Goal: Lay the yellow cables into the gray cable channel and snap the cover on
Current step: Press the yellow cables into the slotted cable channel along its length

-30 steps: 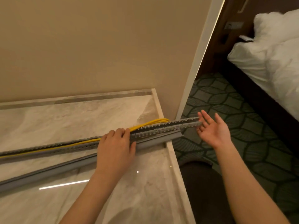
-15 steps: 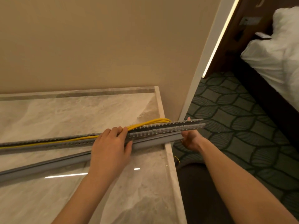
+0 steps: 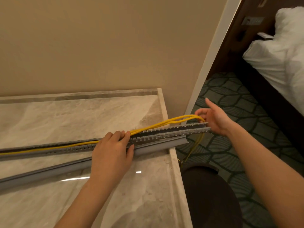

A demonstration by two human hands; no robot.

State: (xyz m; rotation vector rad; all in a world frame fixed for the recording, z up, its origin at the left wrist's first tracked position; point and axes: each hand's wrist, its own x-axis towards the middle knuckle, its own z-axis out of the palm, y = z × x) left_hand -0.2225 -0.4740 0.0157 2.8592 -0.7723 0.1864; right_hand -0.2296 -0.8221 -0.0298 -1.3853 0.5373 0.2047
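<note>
While left hand (image 3: 111,155) grips channel (image 3: 172,131), yellow cables (image 3: 164,124) — pinched in right hand (image 3: 213,120).

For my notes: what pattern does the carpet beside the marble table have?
The carpet shows dark green leaves with pale outlines, seen best in the head view.

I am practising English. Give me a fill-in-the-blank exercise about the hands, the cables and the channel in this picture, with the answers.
1. The right hand holds a loop of ___ cables.
2. The left hand holds the slotted gray ___.
3. The cover lies ___ the channel, not on it.
Answers: yellow; channel; beside.
</note>
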